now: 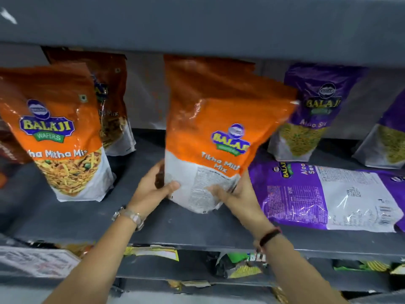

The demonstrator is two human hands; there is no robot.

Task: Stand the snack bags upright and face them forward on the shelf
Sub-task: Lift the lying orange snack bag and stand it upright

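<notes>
An orange Tikha Mitha Mix bag [210,128] is upright in the middle of the grey shelf [166,220], tilted a little to the right, its printed back side toward me. My left hand [154,186] grips its lower left corner. My right hand [235,194] grips its lower right corner. Another orange bag [57,132] stands upright at the left, front facing me, with a darker orange bag [111,102] behind it. A purple Aloo Sev bag [328,194] lies flat on the shelf at the right, back side up. Two purple bags [311,110] [388,137] stand upright behind it.
The shelf board above [197,25] hangs low over the bag tops. Below the shelf's front edge, a lower shelf holds several other snack packets [238,266]. A dark red bag [8,148] shows at the far left edge.
</notes>
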